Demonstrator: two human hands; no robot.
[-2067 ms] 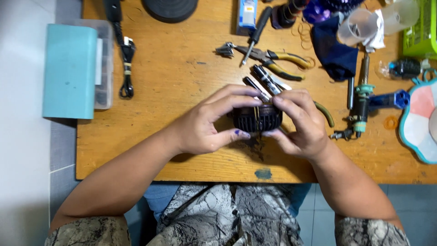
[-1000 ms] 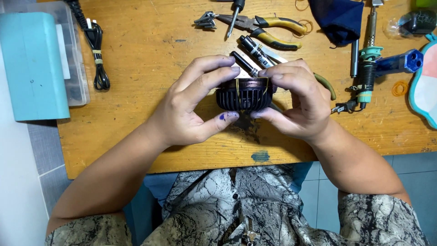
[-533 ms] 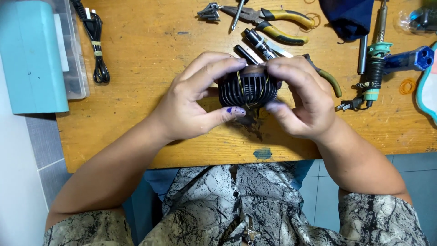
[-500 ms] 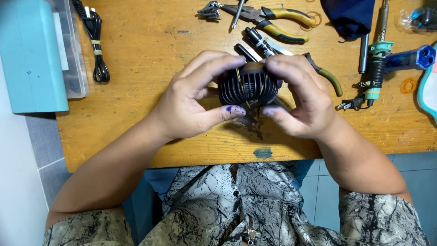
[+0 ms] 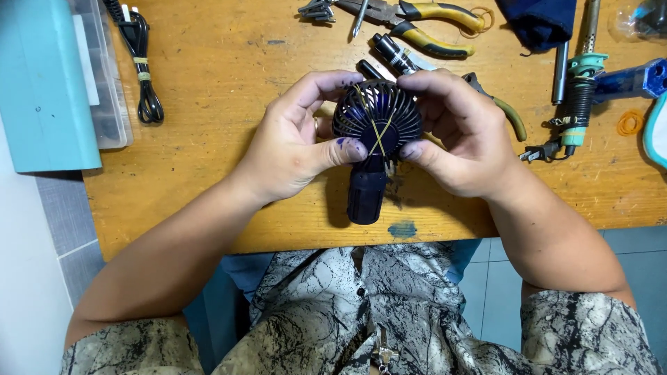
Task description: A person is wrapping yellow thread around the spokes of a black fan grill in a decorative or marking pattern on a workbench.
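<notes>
Your left hand (image 5: 295,149) and right hand (image 5: 462,142) both have a grip pinched on the round grille head of a small black handheld fan (image 5: 375,132), holding it up above the table (image 5: 243,90). On the left, your fingers curl over the top rim of the grille and your ink-stained thumb (image 5: 347,147) presses on its lower left edge. On the right, your fingers wrap over the upper right rim and your thumb (image 5: 417,149) pushes against the lower right edge. The grille faces up towards you. Thin yellow rubber bands (image 5: 379,132) cross over its face and meet near the dark hub. The fan's stubby dark handle (image 5: 365,198) hangs down towards you, free of either hand, ending just above the near edge of the table.

Just behind the fan, partly hidden by your fingers, lie two slim black cylindrical parts (image 5: 389,52). Farther back are yellow-handled pliers (image 5: 417,21). To your right sit a soldering iron with a blue grip (image 5: 604,80), an orange rubber band (image 5: 631,123) and a dark blue cloth (image 5: 538,21). Well to your left lie a coiled black power cord (image 5: 142,76) and a teal box (image 5: 42,83) against a clear plastic organiser (image 5: 101,76).
</notes>
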